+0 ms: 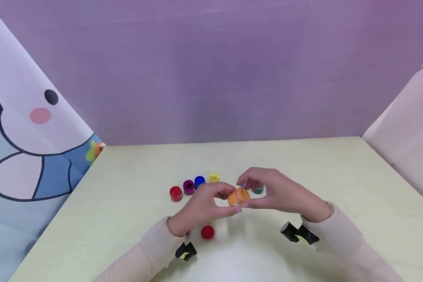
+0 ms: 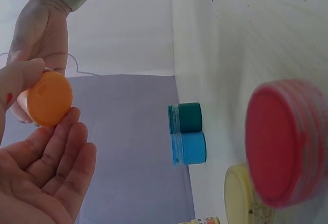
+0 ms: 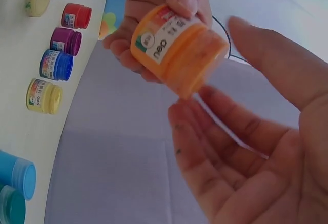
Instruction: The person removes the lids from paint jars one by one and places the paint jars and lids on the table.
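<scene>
Your left hand (image 1: 205,201) pinches the orange jar (image 1: 237,198), probably light, stiff, slick, best gripped round its body (image 3: 156,42), your right hand (image 1: 280,192) spread loosely beside its neck (image 3: 197,62).

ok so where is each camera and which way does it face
Head: on the head, facing forward and down at the pale tabletop; left hand, right hand and pale fabric sleeves show.
Left wrist: on that wrist, facing the flat end of the round orange plastic jar; both hands show.
Right wrist: on that wrist, facing the jar's labelled side; both hands show.
Shared by wrist views: jar, hands.
</scene>
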`<state>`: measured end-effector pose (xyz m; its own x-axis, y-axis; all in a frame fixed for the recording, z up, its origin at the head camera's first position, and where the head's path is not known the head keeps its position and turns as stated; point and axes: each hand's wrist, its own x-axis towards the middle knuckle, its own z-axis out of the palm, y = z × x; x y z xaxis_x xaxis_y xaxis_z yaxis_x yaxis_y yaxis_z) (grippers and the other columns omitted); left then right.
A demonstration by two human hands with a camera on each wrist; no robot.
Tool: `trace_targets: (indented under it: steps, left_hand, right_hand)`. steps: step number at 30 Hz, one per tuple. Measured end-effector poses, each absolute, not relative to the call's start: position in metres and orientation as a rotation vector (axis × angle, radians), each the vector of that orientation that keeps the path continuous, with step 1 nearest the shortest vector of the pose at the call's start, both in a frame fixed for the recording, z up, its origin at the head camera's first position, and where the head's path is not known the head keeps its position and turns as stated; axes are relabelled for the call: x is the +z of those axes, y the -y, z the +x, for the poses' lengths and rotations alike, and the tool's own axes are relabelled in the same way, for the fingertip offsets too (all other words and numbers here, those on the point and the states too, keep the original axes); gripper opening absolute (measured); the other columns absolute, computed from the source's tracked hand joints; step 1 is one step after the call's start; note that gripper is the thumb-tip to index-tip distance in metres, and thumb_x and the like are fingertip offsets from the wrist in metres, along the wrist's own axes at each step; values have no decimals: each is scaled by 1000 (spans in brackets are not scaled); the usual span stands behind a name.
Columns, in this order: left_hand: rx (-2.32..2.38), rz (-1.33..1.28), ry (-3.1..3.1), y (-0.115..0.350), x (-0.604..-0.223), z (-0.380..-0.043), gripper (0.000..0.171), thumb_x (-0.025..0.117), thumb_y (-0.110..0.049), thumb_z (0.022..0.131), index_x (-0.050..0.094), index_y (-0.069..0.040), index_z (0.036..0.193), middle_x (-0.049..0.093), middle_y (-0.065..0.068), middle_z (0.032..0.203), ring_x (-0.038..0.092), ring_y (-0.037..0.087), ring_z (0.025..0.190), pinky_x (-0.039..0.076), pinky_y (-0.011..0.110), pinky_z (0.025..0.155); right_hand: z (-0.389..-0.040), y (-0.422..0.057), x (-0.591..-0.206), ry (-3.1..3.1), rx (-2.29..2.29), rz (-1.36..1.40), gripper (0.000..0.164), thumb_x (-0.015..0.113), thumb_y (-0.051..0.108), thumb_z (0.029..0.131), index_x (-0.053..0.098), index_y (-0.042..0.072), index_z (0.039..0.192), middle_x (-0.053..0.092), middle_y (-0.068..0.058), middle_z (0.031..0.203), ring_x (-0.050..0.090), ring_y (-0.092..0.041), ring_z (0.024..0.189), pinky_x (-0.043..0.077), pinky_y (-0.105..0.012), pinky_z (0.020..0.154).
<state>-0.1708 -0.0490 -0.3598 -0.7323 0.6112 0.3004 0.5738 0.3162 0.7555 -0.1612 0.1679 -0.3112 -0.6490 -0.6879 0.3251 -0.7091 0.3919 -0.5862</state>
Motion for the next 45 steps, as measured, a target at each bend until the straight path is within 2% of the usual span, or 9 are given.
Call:
trace_targets:
  steps: [3,7,13,21,34,45]
  left_hand:
    - [1431,1094,-2551,49,-361,-170,30,71,-35,77,64,-17,100,62,-14,92,55,3,83,48,27,75]
    - [1425,1080,-2636,48,-362,-170,29,71,-34,77,64,-16,99,63,-12,94,55,3,85,48,26,76]
    - [1368,1083,-2704,48,-361,-170,30,73,-32,76,64,-15,98,63,-11,93,55,3,85,47,25,76]
    - [1389,1080,-2676,48,-361,-169,28,74,-30,75,63,-16,98,63,-12,93,55,1,86,47,24,76]
    - [1435,1089,-2596,48,-360,-169,29,74,-31,75,64,-17,98,62,-13,93,55,1,86,47,26,77]
    - [1419,1083,-2552,48,-358,-168,31,72,-34,75,64,-17,100,62,-14,94,55,2,85,48,28,77]
  right_hand:
    - [-159,-166,-313,2663,1127,1191,32,69,32,79,57,13,101,58,8,92,55,-8,79,49,-30,70]
    - [-159,-163,-315,2741,1135,1070,29,68,38,79,57,16,95,57,9,87,55,-10,76,48,-29,69]
    - [-159,-159,-316,2780,1180,1010,27,69,35,79,56,14,91,57,7,78,55,-8,70,49,-27,64]
    - [-160,-157,-316,2800,1254,989,25,70,29,79,56,11,90,58,5,76,56,-9,68,50,-26,61]
    - [-162,-160,-315,2742,1193,1118,22,69,28,79,58,13,90,58,8,79,56,-6,72,50,-27,68]
    - [-162,-164,-311,2673,1128,1245,22,72,22,77,58,17,93,59,11,85,57,-5,76,49,-27,74]
